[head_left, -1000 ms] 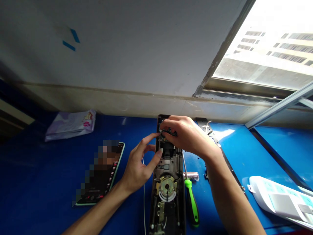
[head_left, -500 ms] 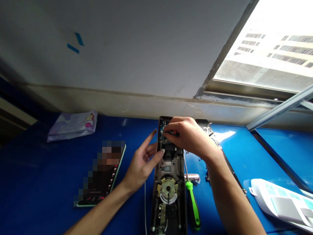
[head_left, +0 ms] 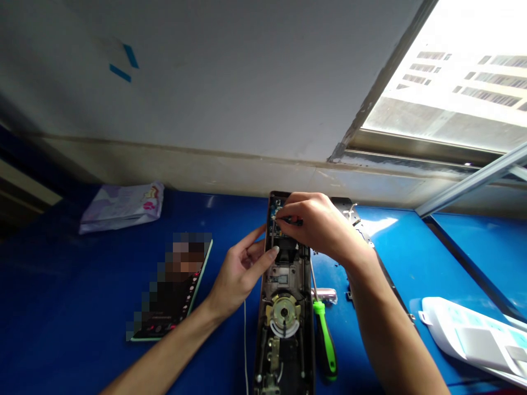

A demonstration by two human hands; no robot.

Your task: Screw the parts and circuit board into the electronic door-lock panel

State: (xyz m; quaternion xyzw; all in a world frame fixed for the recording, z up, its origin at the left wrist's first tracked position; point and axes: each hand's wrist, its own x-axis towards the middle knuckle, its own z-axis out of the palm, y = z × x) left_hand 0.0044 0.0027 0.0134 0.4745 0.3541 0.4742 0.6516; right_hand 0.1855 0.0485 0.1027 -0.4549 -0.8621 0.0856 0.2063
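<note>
A long, narrow dark lock housing (head_left: 280, 278) lies with its inner side facing up, showing a brass-coloured round part and a green-blue circuit board (head_left: 276, 209) at its far end. My left hand (head_left: 242, 271) grips its left wall, thumb over the rim and fingers along the outer side. Over the circuit board, my right hand (head_left: 310, 222) has its thumb and fingertips pinched together. Whatever they pinch is too small to make out. A green and black screwdriver (head_left: 325, 340) lies right of the housing, its tip pointing away from me.
Beside the screwdriver lies a small shiny wrapped item (head_left: 327, 296). A dark panel (head_left: 385, 282) rests partly behind my right arm. A phone (head_left: 177, 291) and a purple-white packet (head_left: 121, 208) lie on the left of the blue table (head_left: 61, 296). A white power strip (head_left: 465, 334) sits at right.
My left fingers have closed in from a looser spread onto the housing's left wall. My right hand stays pinched over the circuit board. The view has shifted slightly.
</note>
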